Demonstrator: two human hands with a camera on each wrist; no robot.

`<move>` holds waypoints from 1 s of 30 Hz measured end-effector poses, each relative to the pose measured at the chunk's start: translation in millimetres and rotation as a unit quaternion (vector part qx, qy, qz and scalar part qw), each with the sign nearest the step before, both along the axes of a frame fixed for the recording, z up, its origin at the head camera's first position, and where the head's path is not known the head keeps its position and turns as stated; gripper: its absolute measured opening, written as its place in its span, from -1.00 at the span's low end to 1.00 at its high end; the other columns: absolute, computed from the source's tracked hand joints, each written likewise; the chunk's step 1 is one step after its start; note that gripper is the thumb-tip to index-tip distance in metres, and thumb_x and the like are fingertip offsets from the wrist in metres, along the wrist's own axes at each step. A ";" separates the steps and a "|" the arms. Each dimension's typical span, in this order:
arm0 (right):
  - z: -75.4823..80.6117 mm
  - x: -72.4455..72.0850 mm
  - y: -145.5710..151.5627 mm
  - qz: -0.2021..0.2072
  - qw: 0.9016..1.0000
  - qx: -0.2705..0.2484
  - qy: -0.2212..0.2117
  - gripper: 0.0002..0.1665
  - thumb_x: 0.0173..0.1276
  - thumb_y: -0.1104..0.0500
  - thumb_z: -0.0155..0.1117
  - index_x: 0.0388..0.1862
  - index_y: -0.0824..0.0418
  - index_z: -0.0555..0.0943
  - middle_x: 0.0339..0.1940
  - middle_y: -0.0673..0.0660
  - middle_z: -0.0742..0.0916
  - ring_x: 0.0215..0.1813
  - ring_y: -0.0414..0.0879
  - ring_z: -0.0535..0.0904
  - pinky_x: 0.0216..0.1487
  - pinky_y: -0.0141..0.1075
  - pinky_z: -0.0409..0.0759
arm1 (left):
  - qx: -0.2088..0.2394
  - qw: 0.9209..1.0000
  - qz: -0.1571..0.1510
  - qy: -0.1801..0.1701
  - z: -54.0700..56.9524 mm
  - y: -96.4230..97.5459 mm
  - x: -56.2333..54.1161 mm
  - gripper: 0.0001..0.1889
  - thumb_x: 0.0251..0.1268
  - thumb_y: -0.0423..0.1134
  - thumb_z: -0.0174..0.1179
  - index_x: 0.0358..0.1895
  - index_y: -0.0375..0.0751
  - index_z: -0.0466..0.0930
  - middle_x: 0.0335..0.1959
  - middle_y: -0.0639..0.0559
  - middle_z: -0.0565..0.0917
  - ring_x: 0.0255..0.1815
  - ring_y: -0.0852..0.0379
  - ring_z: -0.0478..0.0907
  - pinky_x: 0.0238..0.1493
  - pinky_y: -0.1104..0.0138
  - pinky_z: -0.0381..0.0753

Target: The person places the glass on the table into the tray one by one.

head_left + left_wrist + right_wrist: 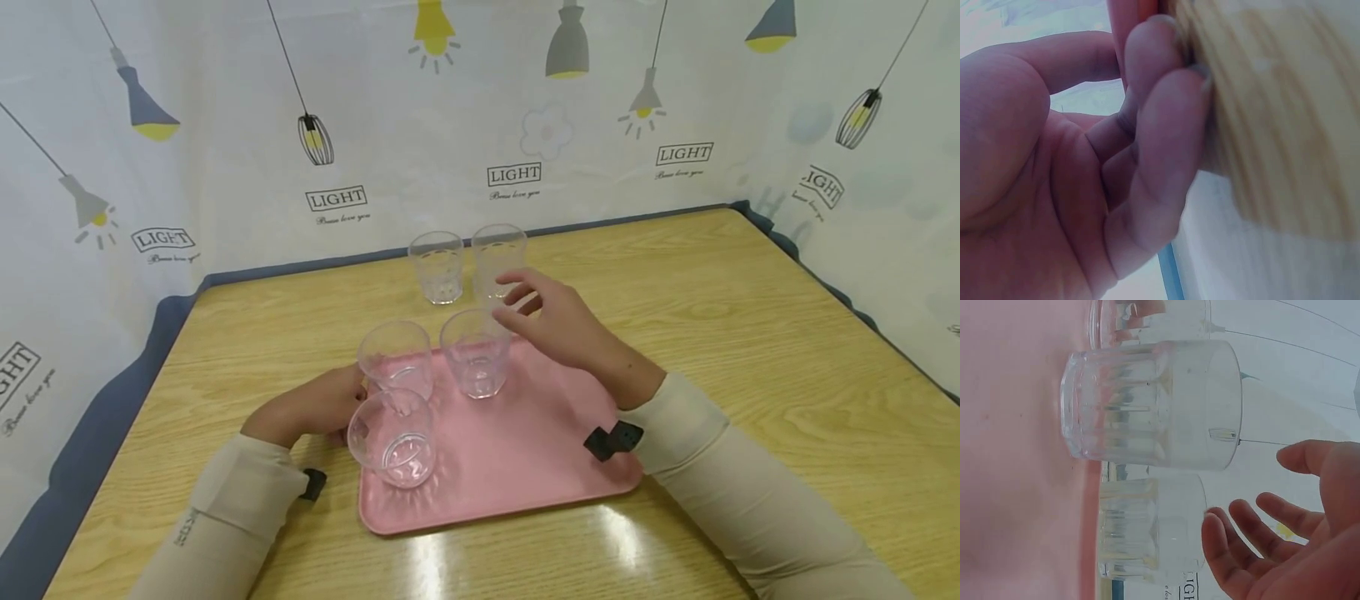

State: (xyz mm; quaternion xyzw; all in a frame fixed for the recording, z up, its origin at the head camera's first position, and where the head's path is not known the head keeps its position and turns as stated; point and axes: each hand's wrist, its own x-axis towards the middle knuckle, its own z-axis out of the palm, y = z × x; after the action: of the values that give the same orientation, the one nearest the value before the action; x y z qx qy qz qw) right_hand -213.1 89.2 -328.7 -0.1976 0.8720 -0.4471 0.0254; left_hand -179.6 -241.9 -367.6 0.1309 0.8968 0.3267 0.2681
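A pink tray [517, 450] lies on the wooden table with three clear plastic cups upright on its left part: one at the front left [408, 458], one behind it [401, 379] and one near the far edge [480, 375]. Two more clear cups [441, 275] stand on the table beyond the tray. At the tray's left edge, my left hand [318, 406] grips the rim, its thumb and curled fingers around the pink side in the left wrist view. My right hand [562, 321] hovers beside the far-edge cup [1154, 406], fingers relaxed and apart from it, holding nothing.
Bare wood of the table [750, 350] spreads to the right of the tray. A white curtain [247, 167] printed with lamps hangs behind the table and along its sides.
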 end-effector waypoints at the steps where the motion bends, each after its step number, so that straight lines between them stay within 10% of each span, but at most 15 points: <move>1: 0.3 -0.8 1.2 -0.010 1.000 -0.005 0.007 -0.45 0.44 -0.05 0.27 0.36 -0.02 0.45 0.07 0.11 0.68 0.06 0.03 0.64 -0.07 -0.09 0.68 | 0.001 1.000 -0.001 0.001 -0.1 0.0 -0.2 -0.36 0.40 -0.31 0.13 0.49 -0.20 0.11 -0.55 -0.07 0.60 -0.70 0.10 0.53 -0.64 0.22 0.62; 10: 0.1 -11.1 11.4 -0.049 0.995 -0.044 0.071 -0.54 0.39 0.21 0.22 0.27 0.20 0.52 0.19 0.22 0.59 0.17 0.10 0.53 0.10 0.00 0.63 | -0.001 1.000 -0.002 -0.001 -0.7 -0.2 -0.7 -0.36 0.40 -0.30 0.13 0.48 -0.19 0.12 -0.57 -0.06 0.60 -0.70 0.10 0.53 -0.64 0.23 0.61; 30: -13.8 -44.7 11.3 -0.006 0.998 0.049 0.034 -0.07 0.28 0.09 0.44 0.53 0.26 0.22 0.45 0.36 0.39 0.41 0.27 0.36 0.41 0.10 0.40 | -0.004 1.000 -0.012 0.007 -3.3 -2.2 -2.0 -0.40 0.42 -0.27 0.13 0.46 -0.16 0.14 -0.58 -0.05 0.61 -0.71 0.08 0.55 -0.64 0.19 0.63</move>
State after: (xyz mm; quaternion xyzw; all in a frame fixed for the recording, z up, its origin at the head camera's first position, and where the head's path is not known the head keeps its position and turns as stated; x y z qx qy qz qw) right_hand -257.7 100.5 -342.5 -0.2060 0.8944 -0.3970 0.0023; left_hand -181.6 -244.1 -370.9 0.1425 0.8984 0.3187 0.2663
